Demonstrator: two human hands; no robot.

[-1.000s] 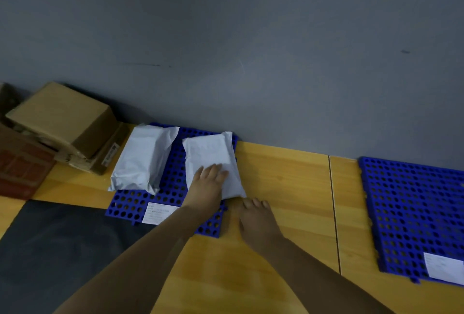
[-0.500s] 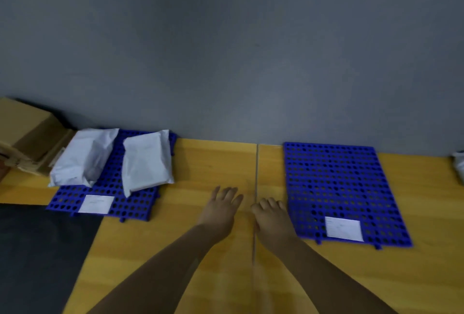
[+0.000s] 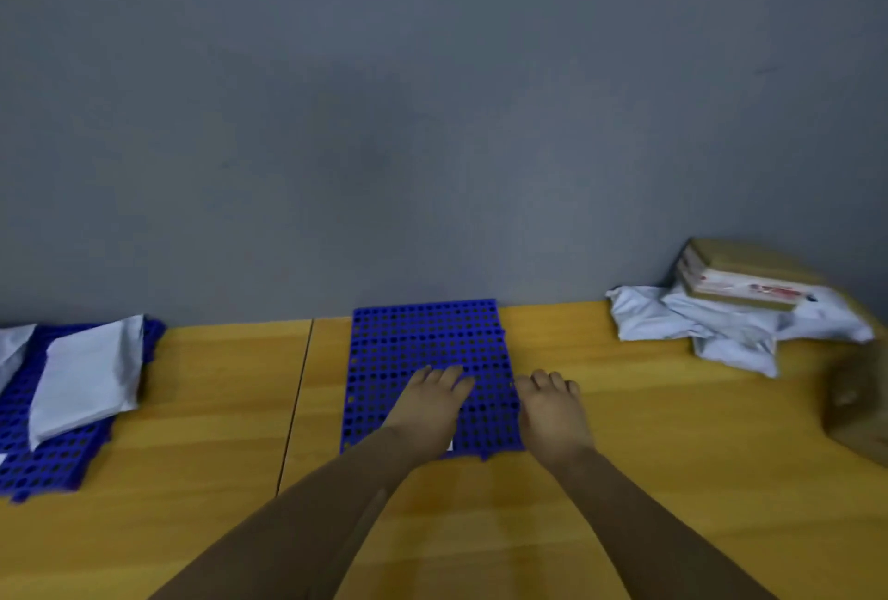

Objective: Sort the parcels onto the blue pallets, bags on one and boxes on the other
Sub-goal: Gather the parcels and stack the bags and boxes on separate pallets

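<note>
A bare blue pallet (image 3: 427, 335) lies in the middle of the wooden table (image 3: 216, 431), against the grey wall. My left hand (image 3: 430, 400) hovers over its front half, fingers relaxed, holding nothing. My right hand (image 3: 552, 407) is just off the pallet's right edge, also relaxed and holding nothing. At the far left a second blue pallet (image 3: 48, 465) carries a white bag (image 3: 86, 378) and the edge of another white bag (image 3: 12, 349). At the back right lies a heap of white bags (image 3: 696, 325) with a flat cardboard box (image 3: 740, 282) on top.
A brown cardboard box (image 3: 860, 407) sits blurred at the right edge of the table. A dark seam (image 3: 295, 402) runs across the tabletop between the two pallets. The grey wall closes off the back.
The view has swung to the right. Both hands moved right, from the table seam to the bare pallet. The heap of bags and boxes at the right came into view.
</note>
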